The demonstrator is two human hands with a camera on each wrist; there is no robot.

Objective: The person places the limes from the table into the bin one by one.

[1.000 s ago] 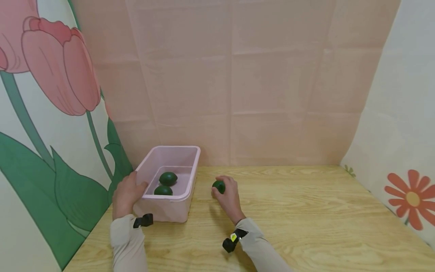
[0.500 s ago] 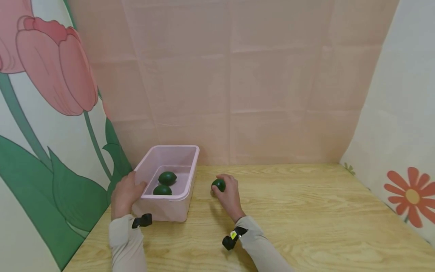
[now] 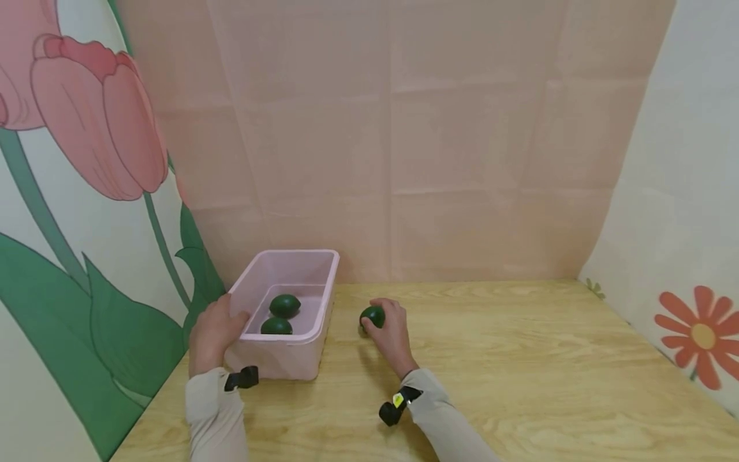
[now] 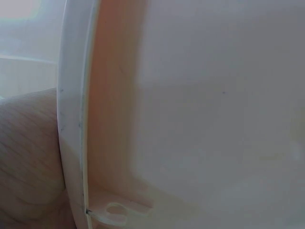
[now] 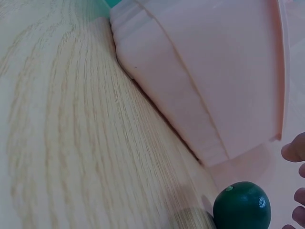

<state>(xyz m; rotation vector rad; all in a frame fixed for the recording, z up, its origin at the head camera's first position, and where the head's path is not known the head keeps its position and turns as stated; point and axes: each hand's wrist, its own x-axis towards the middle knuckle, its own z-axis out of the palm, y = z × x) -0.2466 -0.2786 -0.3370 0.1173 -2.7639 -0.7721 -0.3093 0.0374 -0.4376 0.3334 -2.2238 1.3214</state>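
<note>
My left hand [image 3: 213, 330] grips the near left rim of a pink plastic bin [image 3: 288, 337]; in the left wrist view the hand [image 4: 28, 157] lies beside the rim. Two dark green limes [image 3: 285, 306] rest inside the bin. My right hand [image 3: 392, 333] is over a third green lime [image 3: 374, 314] on the table, right of the bin, with thumb and fingers bent about it in the head view. In the right wrist view the fingertips [image 5: 294, 150] stand apart from this glossy lime [image 5: 242, 206], with a small gap between.
The wood-grain table [image 3: 519, 372] meets a pink cloth backdrop [image 3: 462, 160] at the back. A tulip-print panel [image 3: 98, 160] stands close to the bin at left, and a flower-print panel [image 3: 681, 212] rises at right. Both wrists wear black cameras.
Almost nothing has moved. Slightly more of the lime by my right hand shows now than a second ago; the small image shift comes from the head camera.
</note>
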